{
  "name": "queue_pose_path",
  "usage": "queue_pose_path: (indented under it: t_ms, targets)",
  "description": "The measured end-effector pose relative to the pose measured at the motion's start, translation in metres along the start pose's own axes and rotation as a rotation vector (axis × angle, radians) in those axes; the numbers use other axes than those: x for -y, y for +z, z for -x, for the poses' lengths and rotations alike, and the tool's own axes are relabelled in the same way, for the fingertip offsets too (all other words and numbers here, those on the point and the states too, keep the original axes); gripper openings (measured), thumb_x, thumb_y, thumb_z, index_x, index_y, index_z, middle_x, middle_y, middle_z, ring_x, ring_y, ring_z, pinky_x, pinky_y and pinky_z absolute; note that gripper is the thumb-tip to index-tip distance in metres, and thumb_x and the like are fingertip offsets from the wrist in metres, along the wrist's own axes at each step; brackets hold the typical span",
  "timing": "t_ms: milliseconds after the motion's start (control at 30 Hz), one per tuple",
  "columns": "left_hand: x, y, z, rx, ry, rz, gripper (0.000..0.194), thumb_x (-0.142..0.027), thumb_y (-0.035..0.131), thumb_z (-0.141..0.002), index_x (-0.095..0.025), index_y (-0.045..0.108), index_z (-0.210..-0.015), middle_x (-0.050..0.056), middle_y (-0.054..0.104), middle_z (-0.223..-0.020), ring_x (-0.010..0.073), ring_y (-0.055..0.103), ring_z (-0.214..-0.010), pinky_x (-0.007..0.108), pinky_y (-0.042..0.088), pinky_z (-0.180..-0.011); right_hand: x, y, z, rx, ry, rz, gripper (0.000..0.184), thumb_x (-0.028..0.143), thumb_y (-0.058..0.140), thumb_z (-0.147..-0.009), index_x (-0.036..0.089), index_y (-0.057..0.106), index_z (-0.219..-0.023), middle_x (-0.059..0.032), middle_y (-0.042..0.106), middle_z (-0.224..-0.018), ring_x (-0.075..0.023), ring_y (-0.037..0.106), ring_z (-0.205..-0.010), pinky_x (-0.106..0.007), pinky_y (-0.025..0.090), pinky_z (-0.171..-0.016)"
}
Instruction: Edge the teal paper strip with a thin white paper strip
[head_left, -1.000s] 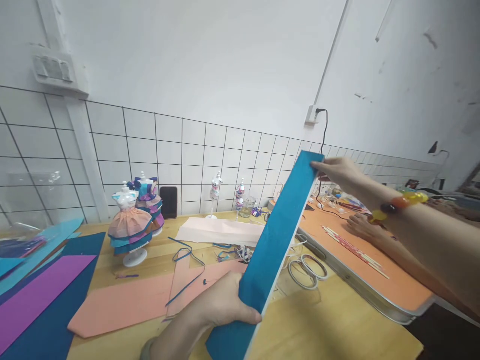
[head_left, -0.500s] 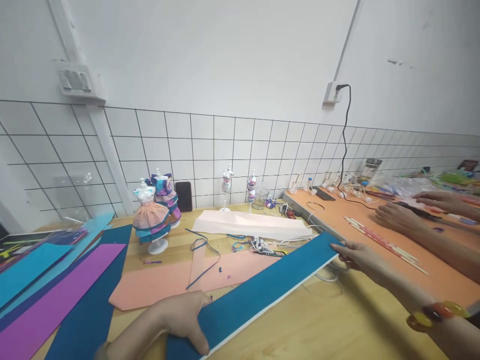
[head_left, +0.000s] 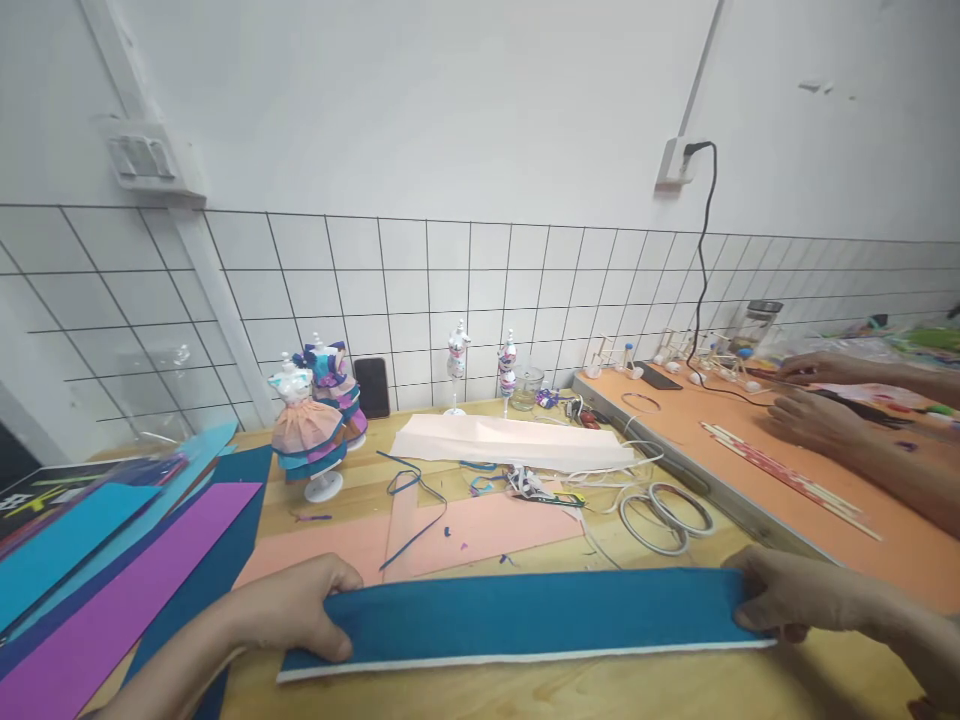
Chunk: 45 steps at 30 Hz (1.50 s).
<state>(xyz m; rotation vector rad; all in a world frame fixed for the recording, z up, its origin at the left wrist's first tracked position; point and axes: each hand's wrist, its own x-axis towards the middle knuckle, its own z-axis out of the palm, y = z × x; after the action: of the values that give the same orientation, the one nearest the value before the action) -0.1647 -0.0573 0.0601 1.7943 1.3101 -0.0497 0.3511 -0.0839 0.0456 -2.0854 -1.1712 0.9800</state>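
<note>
A person's left hand (head_left: pixel 300 605) and right hand (head_left: pixel 795 590) hold a teal strip (head_left: pixel 540 615) by its ends at six o'clock in view, over the near part of the table (head_left: pixel 600 695).

The left hand, partly open, spans the strip's width at its nine-o'clock end; the right hand pinches the three-o'clock end between thumb and fingers. From the strip, peach paper (head_left: pixel 487 525) lies just beyond at eleven, a pale pink sheet (head_left: pixel 510 440) farther off at twelve. Two dressed mannequins (head_left: pixel 307 425) stand at ten; two white rings (head_left: pixel 685 537) lie at two. Farther out that way, a co-worker's hands (head_left: pixel 814 418) are over an orange surface (head_left: pixel 757 450).
</note>
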Motion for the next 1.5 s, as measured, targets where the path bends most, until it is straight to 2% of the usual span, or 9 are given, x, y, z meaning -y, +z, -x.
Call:
queue_pose_path:
  t_ms: [100, 233, 300, 400, 467, 667, 833, 1033, 1500]
  targets:
    - [-0.005, -0.014, 0.012, -0.088, -0.006, -0.101, 0.012, -0.027, 0.059, -0.058, -0.02, 0.061, -0.067, -0.005, 0.058, -0.064, 0.0158, 0.053, -0.062, 0.021, 0.033, -0.049, 0.025, 0.01, 0.0, 0.132, -0.174, 0.151, 0.019, 0.017, 0.073, -0.033, 0.027, 0.066, -0.047, -0.0113, 0.065, -0.057, -0.0264, 0.061, -0.058, -0.039, 0.044, -0.061]
    - [-0.037, -0.025, 0.018, -0.156, 0.027, -0.247, 0.007, -0.026, 0.053, -0.06, -0.02, 0.056, -0.061, -0.004, 0.051, -0.055, 0.0136, 0.046, -0.051, 0.022, 0.025, -0.044, 0.097, 0.054, 0.035, 0.165, -0.485, 0.191, 0.045, 0.043, 0.072, -0.055, 0.032, 0.068, -0.098, -0.0068, 0.062, -0.115, -0.0308, 0.051, -0.11, -0.039, 0.037, -0.093]
    - [-0.063, -0.029, 0.02, -0.183, 0.08, -0.292, 0.007, -0.024, 0.052, -0.059, -0.021, 0.058, -0.062, -0.003, 0.054, -0.058, 0.0145, 0.048, -0.053, 0.023, 0.026, -0.045, 0.135, 0.089, 0.064, 0.4, -0.709, 0.211, 0.055, 0.049, 0.069, -0.061, 0.032, 0.06, -0.113, -0.0025, 0.057, -0.123, -0.0282, 0.049, -0.113, -0.036, 0.038, -0.093]
    - [-0.099, -0.039, 0.027, -0.205, 0.132, -0.366, 0.01, -0.025, 0.056, -0.059, -0.021, 0.061, -0.067, -0.002, 0.059, -0.065, 0.016, 0.052, -0.06, 0.023, 0.03, -0.048, 0.174, 0.137, 0.093, 0.618, -0.91, 0.22, 0.063, 0.049, 0.072, -0.059, 0.028, 0.057, -0.116, -0.0036, 0.062, -0.112, -0.0236, 0.057, -0.095, -0.033, 0.043, -0.082]
    - [-0.116, -0.049, 0.032, -0.238, 0.154, -0.311, 0.019, -0.025, 0.058, -0.061, -0.021, 0.064, -0.079, -0.003, 0.061, -0.068, 0.0167, 0.055, -0.065, 0.023, 0.034, -0.054, 0.19, 0.156, 0.096, 0.651, -0.891, 0.133, 0.029, 0.038, 0.072, -0.06, 0.021, 0.068, -0.083, 0.0011, 0.064, -0.068, -0.015, 0.056, -0.059, -0.027, 0.043, -0.058]
    - [-0.129, -0.059, 0.028, -0.695, 0.468, 0.444, 0.089, -0.038, 0.068, -0.068, -0.024, 0.016, -0.139, 0.009, 0.06, -0.109, 0.0216, 0.058, -0.094, 0.033, 0.042, -0.079, 0.237, 0.142, 0.073, 0.545, -0.844, -0.272, 0.015, 0.032, 0.064, -0.069, 0.018, 0.06, -0.07, 0.0041, 0.054, -0.059, -0.0084, 0.048, -0.05, -0.021, 0.039, -0.047]
    - [-0.129, -0.002, 0.001, -0.214, 0.483, 0.714, 0.073, -0.041, 0.069, -0.068, -0.021, 0.037, -0.13, 0.011, 0.06, -0.111, 0.0239, 0.056, -0.101, 0.037, 0.043, -0.085, 0.265, 0.123, 0.066, 0.258, -0.799, -0.688, 0.023, 0.039, 0.061, -0.072, 0.018, 0.055, -0.08, -0.0002, 0.059, -0.075, -0.0101, 0.054, -0.061, -0.023, 0.045, -0.055]
    - [-0.104, 0.044, -0.012, -0.04, 0.268, 0.708, 0.028, -0.035, 0.069, -0.066, -0.015, 0.064, -0.085, 0.005, 0.067, -0.083, 0.0206, 0.061, -0.08, 0.032, 0.047, -0.074, 0.248, 0.115, 0.038, 0.078, -0.654, -0.866, 0.027, 0.04, 0.066, -0.066, 0.019, 0.055, -0.079, -0.0019, 0.064, -0.078, -0.0144, 0.058, -0.067, -0.025, 0.048, -0.056]
    - [0.018, -0.005, 0.018, 0.064, -0.089, 0.281, 0.023, -0.031, 0.069, -0.054, -0.019, 0.068, -0.074, -0.001, 0.067, -0.072, 0.0192, 0.061, -0.066, 0.024, 0.045, -0.057, 0.063, 0.115, 0.013, 0.159, -0.214, -0.569, 0.025, 0.035, 0.071, -0.064, 0.021, 0.061, -0.083, -0.0044, 0.067, -0.08, -0.0172, 0.064, -0.07, -0.025, 0.054, -0.058]
